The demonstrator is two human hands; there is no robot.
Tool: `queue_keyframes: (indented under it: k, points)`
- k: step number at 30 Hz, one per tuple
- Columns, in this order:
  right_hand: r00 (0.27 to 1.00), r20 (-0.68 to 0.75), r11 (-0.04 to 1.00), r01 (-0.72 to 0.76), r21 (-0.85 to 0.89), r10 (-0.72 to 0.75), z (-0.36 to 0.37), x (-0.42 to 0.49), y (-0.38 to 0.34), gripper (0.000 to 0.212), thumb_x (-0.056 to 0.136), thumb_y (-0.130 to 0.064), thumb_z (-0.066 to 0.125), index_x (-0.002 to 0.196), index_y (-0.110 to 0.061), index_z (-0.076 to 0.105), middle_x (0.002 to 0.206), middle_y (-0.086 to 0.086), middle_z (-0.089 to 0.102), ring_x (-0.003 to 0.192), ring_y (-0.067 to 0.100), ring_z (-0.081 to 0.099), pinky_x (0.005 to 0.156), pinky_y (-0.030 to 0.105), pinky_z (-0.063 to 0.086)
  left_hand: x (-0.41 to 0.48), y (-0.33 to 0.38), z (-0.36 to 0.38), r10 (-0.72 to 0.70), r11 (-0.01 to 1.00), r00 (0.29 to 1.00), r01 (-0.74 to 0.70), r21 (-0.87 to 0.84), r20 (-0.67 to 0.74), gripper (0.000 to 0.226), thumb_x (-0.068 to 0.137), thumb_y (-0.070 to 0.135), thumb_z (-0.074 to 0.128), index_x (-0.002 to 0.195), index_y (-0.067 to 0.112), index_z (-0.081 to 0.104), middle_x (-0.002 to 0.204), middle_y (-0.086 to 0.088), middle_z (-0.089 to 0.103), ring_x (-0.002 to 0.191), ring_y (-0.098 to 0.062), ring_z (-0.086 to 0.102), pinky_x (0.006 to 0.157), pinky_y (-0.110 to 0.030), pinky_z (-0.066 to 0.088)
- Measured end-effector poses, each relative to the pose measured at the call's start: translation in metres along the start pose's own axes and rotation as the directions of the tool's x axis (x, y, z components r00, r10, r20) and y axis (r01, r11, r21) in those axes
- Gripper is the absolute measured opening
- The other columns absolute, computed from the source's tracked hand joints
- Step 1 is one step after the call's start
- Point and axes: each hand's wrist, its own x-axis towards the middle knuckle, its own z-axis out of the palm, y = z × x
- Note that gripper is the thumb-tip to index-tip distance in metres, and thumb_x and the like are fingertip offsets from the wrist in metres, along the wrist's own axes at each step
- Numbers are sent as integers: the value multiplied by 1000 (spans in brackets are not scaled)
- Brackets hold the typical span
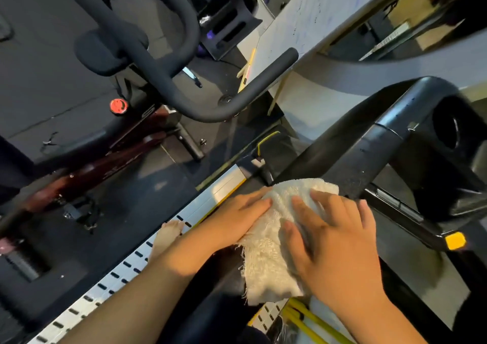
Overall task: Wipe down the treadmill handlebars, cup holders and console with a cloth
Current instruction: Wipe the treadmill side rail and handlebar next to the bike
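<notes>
A white terry cloth [271, 248] is draped over the treadmill's black left handlebar [347, 159], which runs up toward the console. My left hand [234, 219] lies on the cloth's left side with fingers wrapped over the bar. My right hand [334, 240] presses flat on the cloth from the right, fingers spread. A round black cup holder [448, 130] sits in the console at the right.
A spin bike with black handlebars [163, 61] and a red knob [118, 105] stands to the left. The treadmill's silver side rail [126, 264] runs below my arms, with a bare foot [168, 234] on it. A yellow-tipped lever [454, 240] sticks out right.
</notes>
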Motion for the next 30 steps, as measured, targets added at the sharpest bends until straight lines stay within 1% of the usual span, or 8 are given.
queue_keyframes:
  k: [5,10,12,15,17,21,25,30]
  points:
    - [996,92,994,0,-105,9,5,36,-19,48,91,-52,33,101,-28,74,118,1,60,116,25,48,105,64,28,16,-18,-3,-37,999,999,38,4,-4,42,89,65,34,123,55,58,126,15,65,121,-10,57,110,-44,39]
    - [998,56,993,40,-113,-33,-1,11,-26,42,88,-50,41,99,-27,74,113,3,63,108,29,54,100,62,34,-11,-20,-9,-2,987,1000,1,162,8,34,104,45,32,132,51,51,128,31,55,119,6,49,95,-15,35]
    - [997,71,988,50,-143,-40,4,22,-27,44,88,-53,39,97,-29,75,111,2,63,108,29,54,100,63,34,-12,-17,-13,-46,966,997,30,255,56,34,106,31,34,136,42,47,134,17,53,121,-3,49,94,-19,39]
    - [995,95,983,59,-175,-43,13,39,-31,49,89,-55,34,92,-30,76,108,0,62,108,26,53,101,64,31,-5,-10,-17,-165,903,986,148,402,8,53,104,13,37,154,14,18,152,-14,33,137,-28,35,108,-31,30]
    - [998,48,989,57,-139,-51,13,32,-30,45,88,-53,38,93,-29,76,108,-1,63,108,25,54,102,64,31,-11,-12,-15,-128,884,991,95,457,41,52,106,19,35,154,13,18,156,-12,29,141,-28,31,112,-28,24]
    - [981,-195,997,-5,76,20,13,3,-11,34,87,-41,47,97,-28,77,111,-2,64,101,26,55,100,59,33,-25,11,-4,3,918,999,-23,397,51,48,108,36,18,153,24,27,161,4,23,148,-10,16,114,-20,8]
    - [948,-299,979,-53,198,112,22,-5,4,34,89,-33,47,102,-21,77,114,4,63,99,27,56,107,58,29,-13,40,4,66,906,997,-76,416,39,47,105,36,20,145,18,39,155,-2,36,141,-24,32,116,-37,25]
    - [927,-305,949,-128,289,218,32,-31,7,37,86,-31,46,103,-17,76,115,6,60,97,20,53,112,58,26,-32,47,26,110,763,993,-109,638,38,59,105,38,22,156,12,8,164,-7,11,150,-17,8,118,-26,6]
